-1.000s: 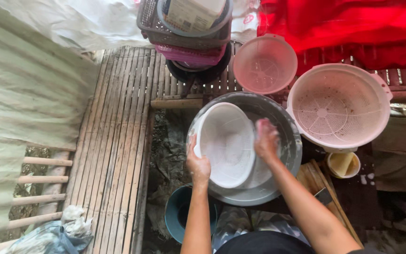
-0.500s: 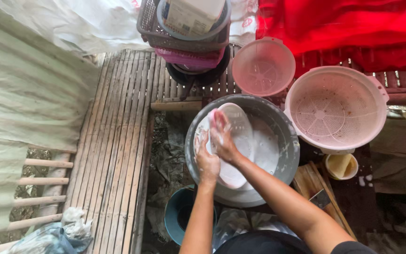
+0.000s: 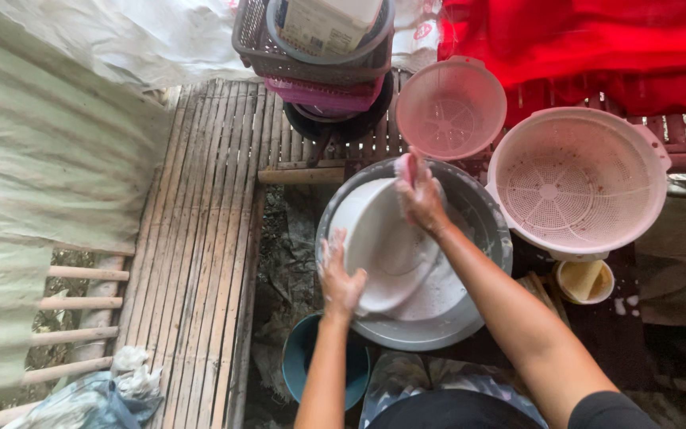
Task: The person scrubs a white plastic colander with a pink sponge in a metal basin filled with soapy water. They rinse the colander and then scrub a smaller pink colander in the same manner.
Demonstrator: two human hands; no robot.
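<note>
A white plastic bowl stands tilted inside a round metal basin with soapy water. My left hand grips the bowl's near left rim. At the bowl's far rim, my right hand presses a small pink sponge against it. Foam covers both hands.
A large pink colander sits right of the basin and a smaller pink strainer behind it. Stacked baskets stand at the back on a bamboo slat floor. A teal bucket lies below the basin, a small yellow cup to the right.
My right hand has moved from the bowl's middle to its far rim, and the bowl has tipped more upright. My left hand stays on the near rim.
</note>
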